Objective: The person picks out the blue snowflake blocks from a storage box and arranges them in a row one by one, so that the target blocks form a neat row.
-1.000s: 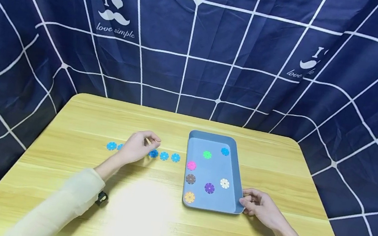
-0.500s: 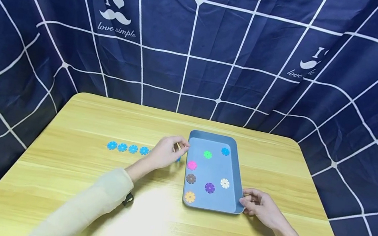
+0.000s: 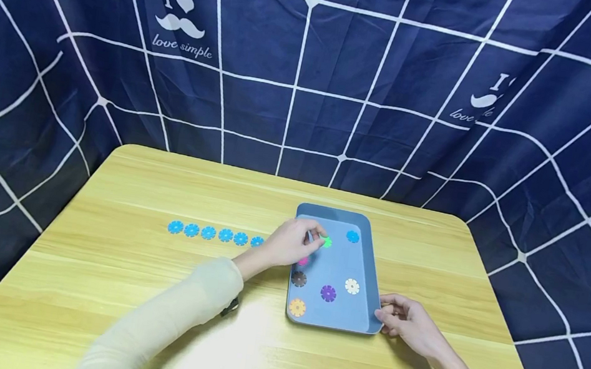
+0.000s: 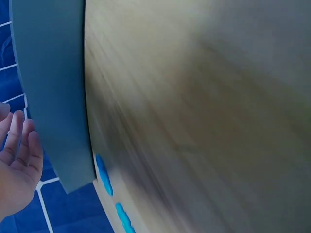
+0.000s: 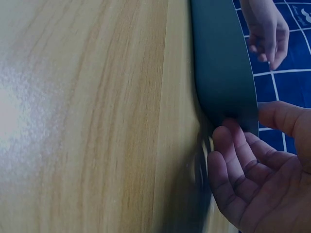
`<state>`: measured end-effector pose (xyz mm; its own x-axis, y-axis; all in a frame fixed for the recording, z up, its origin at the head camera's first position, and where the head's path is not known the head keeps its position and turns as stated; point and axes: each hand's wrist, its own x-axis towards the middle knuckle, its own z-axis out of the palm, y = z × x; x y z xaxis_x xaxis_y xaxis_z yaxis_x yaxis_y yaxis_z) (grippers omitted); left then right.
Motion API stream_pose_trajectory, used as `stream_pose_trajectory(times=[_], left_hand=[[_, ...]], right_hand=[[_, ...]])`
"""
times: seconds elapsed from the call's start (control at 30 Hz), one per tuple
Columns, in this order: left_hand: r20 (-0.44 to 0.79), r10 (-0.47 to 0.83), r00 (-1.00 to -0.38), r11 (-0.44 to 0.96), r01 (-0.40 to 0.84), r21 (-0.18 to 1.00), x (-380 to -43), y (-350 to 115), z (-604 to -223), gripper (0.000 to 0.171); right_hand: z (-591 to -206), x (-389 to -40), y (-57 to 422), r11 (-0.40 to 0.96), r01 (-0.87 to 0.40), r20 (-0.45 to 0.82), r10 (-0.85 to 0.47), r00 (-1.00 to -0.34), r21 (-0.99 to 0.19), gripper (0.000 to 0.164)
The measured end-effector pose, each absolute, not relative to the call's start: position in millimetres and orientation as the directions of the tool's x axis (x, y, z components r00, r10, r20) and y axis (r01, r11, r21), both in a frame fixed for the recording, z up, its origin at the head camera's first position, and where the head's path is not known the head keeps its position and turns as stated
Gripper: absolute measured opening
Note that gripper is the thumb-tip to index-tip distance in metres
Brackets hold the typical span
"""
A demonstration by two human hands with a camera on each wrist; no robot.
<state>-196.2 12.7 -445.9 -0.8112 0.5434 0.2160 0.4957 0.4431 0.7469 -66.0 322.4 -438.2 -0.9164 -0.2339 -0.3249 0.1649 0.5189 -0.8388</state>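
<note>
My left hand reaches over the left side of a grey-blue tray, its fingertips right at a green snowflake disc. In the left wrist view its fingers look loosely bent beside the tray wall. My right hand grips the tray's near right corner, thumb at the rim and fingers against the outside wall, as the right wrist view shows. Also inside the tray lie blue, white, purple, brown and orange discs. A pink disc is partly hidden under my left hand.
A row of several blue snowflake discs lies on the wooden table left of the tray; its right end passes behind my left hand. A dark blue curtain with white lines surrounds the table's back and sides.
My left hand has moved right, from above the blue row, across the tray's left rim to the green disc. My right hand stays on the tray corner.
</note>
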Motion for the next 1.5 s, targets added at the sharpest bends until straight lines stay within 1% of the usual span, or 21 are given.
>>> stream_pose_trajectory(times=[0.47, 0.73, 1.17, 1.5], left_hand=[[0.164, 0.601, -0.782, 0.526, 0.542, 0.655, -214, 54, -455, 0.024], [0.101, 0.609, -0.787, 0.591, 0.535, 0.604, -227, 65, -460, 0.026], [0.044, 0.611, -0.790, 0.671, 0.546, 0.502, -243, 82, -465, 0.028], [0.022, 0.666, -0.745, 0.682, 0.621, 0.386, -245, 93, -462, 0.035]], right_hand=[[-438, -64, 323, 0.526, 0.175, -0.334, -0.225, -0.915, -0.833, 0.049], [-439, -65, 322, 0.518, 0.174, -0.333, -0.233, -0.914, -0.838, 0.048], [-439, -66, 324, 0.530, 0.187, -0.348, -0.222, -0.911, -0.827, 0.048], [-439, -68, 323, 0.521, 0.186, -0.344, -0.224, -0.912, -0.833, 0.049]])
